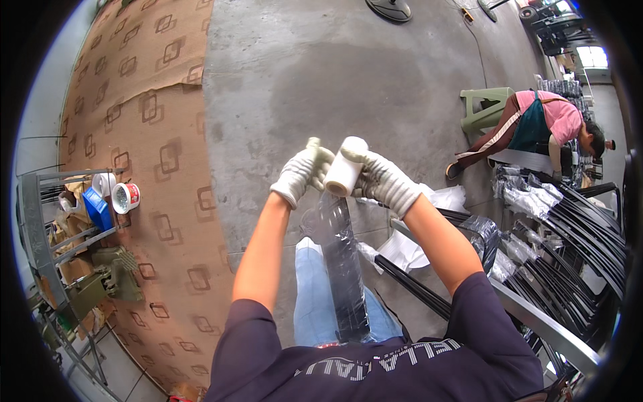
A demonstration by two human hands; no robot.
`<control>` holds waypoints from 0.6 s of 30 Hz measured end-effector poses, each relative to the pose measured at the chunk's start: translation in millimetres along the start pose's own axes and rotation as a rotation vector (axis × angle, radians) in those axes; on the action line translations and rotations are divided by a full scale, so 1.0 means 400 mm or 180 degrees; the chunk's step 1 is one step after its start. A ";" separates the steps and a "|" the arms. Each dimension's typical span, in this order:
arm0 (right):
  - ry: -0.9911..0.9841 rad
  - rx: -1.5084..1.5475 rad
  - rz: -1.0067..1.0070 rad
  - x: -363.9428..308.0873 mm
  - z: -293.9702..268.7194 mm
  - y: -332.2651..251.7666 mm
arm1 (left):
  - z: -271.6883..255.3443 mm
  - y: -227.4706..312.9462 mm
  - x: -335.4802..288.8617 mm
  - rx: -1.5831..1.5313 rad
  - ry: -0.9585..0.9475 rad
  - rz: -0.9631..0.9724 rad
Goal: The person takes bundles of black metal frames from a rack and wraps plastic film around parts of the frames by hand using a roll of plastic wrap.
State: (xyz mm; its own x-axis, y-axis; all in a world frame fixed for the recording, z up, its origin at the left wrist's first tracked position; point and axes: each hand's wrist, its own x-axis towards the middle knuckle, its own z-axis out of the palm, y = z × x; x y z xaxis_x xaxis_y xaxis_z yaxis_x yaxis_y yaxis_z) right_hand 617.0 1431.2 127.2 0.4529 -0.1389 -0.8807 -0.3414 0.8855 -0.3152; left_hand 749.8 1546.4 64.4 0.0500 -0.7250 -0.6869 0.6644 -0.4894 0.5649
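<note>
A roll of white plastic film [343,175] is tilted in front of me, its hollow core end toward me. My right hand [390,179], in a pale knit glove, is closed round the roll's right side. Close to its left side is my left hand [298,173], gloved likewise, with bent fingers apart and one digit pointing up. Whether those fingertips touch the roll is hard to see. Below the roll, a long black panel [348,281] covered in shiny clear film stretches toward my body, over my jeans.
Bundles of black rods [569,221] with plastic-wrapped ends lie at right, beside a metal rail [542,321]. A co-worker in pink [559,114] bends near a green stool [485,107]. At left stand a metal rack [57,248] and white bucket [125,198] on patterned brown floor covering [161,248].
</note>
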 end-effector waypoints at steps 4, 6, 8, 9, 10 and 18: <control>-0.0119 0.0782 -0.0091 -0.010 0.013 0.013 | 0.010 -0.195 0.106 0.0394 -0.0371 0.1387; -0.0104 0.1062 -0.0068 0.012 -0.024 0.008 | 0.014 -0.211 0.113 -0.0329 -0.1031 0.0382; 0.0020 0.0938 -0.0318 0.026 -0.074 0.012 | 0.030 -0.185 0.071 -0.0595 -0.0896 0.0234; 0.0143 0.0787 -0.0290 0.011 -0.087 0.000 | 0.040 -0.195 0.055 -0.0927 -0.0775 0.0428; 0.0180 0.0708 -0.0118 -0.017 -0.075 -0.017 | 0.050 -0.188 0.033 -0.1247 -0.0649 0.0622; -0.0714 -0.0318 0.0127 -0.040 -0.140 0.342 | 0.078 -0.244 -0.036 0.0385 0.1512 0.1134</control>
State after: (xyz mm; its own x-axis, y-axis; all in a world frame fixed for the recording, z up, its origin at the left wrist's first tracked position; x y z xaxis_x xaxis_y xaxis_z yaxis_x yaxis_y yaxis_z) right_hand 516.9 1529.6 78.4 0.6050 0.0070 -0.7962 -0.4374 0.8385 -0.3250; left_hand 661.0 1589.5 33.5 0.5998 -0.5723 -0.5592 0.4575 -0.3280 0.8265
